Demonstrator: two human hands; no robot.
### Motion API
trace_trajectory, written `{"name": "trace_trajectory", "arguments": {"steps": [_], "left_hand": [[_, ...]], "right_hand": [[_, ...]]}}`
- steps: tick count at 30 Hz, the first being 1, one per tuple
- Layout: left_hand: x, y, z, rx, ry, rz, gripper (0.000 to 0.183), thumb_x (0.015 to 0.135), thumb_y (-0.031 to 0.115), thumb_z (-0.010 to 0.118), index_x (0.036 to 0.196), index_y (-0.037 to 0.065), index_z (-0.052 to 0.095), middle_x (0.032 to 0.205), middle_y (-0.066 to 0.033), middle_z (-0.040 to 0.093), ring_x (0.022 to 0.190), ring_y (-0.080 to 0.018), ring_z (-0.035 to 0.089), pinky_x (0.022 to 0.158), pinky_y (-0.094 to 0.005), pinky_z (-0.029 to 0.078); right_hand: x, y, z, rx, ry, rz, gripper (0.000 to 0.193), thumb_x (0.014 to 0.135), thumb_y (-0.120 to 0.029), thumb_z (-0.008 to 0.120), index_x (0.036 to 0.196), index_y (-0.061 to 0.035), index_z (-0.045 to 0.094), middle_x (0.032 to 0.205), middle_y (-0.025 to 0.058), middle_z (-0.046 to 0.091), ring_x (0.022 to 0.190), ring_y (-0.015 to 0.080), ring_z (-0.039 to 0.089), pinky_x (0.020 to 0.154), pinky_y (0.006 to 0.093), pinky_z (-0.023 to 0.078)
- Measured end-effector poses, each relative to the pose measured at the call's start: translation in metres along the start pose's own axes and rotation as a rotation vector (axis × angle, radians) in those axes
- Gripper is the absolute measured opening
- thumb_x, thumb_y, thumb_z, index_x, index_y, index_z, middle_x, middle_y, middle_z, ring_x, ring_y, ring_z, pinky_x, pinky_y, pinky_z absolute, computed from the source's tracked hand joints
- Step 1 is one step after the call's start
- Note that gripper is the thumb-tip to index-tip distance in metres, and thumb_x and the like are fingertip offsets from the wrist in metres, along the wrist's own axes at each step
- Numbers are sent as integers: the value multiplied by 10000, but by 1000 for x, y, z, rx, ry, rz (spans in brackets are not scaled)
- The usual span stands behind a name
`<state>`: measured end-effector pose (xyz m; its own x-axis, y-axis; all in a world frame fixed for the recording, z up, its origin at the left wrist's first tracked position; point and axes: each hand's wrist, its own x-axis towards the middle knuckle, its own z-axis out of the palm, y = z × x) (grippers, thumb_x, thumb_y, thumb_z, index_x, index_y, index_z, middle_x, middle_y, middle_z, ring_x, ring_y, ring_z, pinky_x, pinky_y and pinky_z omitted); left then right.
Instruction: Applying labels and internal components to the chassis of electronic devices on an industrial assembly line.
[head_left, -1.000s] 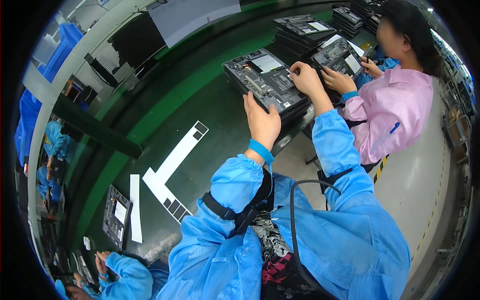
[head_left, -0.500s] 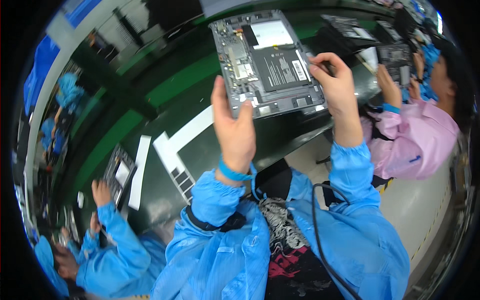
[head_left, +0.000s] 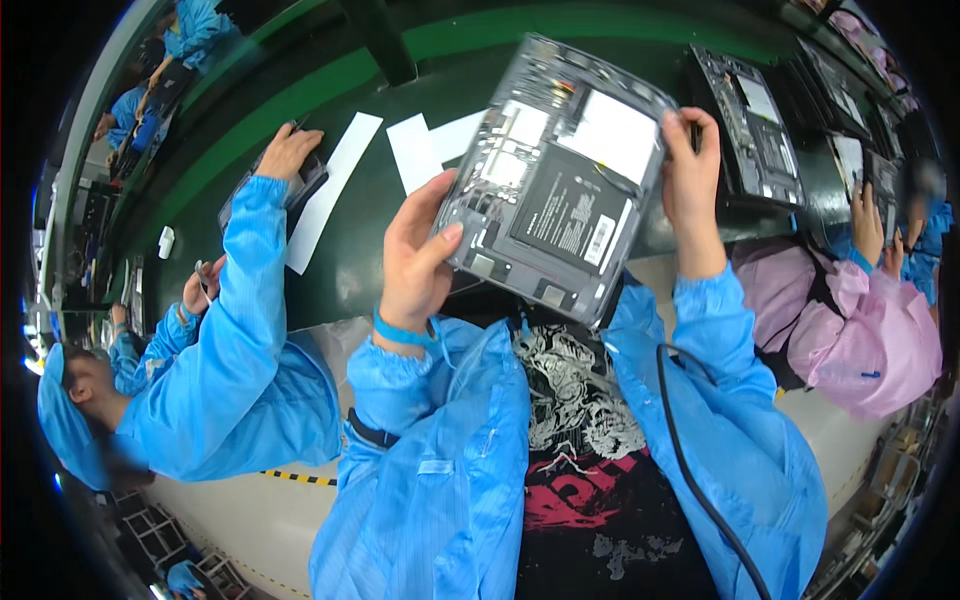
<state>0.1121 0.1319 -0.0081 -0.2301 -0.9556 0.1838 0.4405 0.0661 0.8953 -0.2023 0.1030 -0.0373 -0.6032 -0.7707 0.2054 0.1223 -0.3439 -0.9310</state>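
Between both hands I hold an opened tablet (head_left: 490, 232), tilted, its inside facing up. A black battery (head_left: 572, 210), a white panel (head_left: 612, 135) and circuit boards show in its grey frame. My left hand (head_left: 418, 255) grips the left edge near the lower corner, thumb on top and fingers behind. At the upper right edge, my right hand (head_left: 692, 165) pinches the frame between thumb and fingers. A blue band (head_left: 403, 334) circles my left wrist.
On the dark green bench (head_left: 350, 285), white strips (head_left: 335, 195) lie to the left. Another opened tablet (head_left: 745, 125) rests at the right, with more beyond. A co-worker in blue (head_left: 220, 370) handles a dark device at left; one in pink (head_left: 865, 340) works at right.
The tablet has come nearer to my body and turned clockwise, both hands still on it. My view has swung, and the left co-worker's arm reaches farther over the bench.
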Motion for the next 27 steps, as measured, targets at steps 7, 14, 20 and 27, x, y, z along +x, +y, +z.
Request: {"name": "trace_trajectory", "arguments": {"steps": [7,14,20,27], "left_hand": [[56,-3,-31,581,-28,85,445,884,61,610,1306,-31,500,1325,-155,540,1262,-257,491,1045,-365,393],[-7,-3,-68,1297,-66,173,446,845,138,681,1254,4,566,1348,-202,520,1277,-359,478,1035,-393,405],[-22,-17,-79,1424,-79,172,464,853,142,666,1282,5,553,1386,-152,500,1325,-369,416,1096,-441,340],[-27,-15,-76,1584,-127,218,482,838,137,592,1306,40,535,1376,-115,509,1301,-314,450,1075,-457,344]], "right_hand": [[-31,7,-12,-17,-21,110,164,884,-4,634,1041,15,591,982,68,634,931,126,579,853,239,443],[-61,38,-34,-90,135,-97,122,906,-4,600,1027,5,604,890,5,558,829,72,496,771,217,411],[-65,-7,-12,-739,-74,-370,311,902,-113,631,1186,-6,562,1262,160,598,1159,232,572,994,347,433],[-62,-40,81,-192,-654,94,418,1019,-341,453,1207,-4,616,729,66,654,639,87,546,596,210,433]]}}
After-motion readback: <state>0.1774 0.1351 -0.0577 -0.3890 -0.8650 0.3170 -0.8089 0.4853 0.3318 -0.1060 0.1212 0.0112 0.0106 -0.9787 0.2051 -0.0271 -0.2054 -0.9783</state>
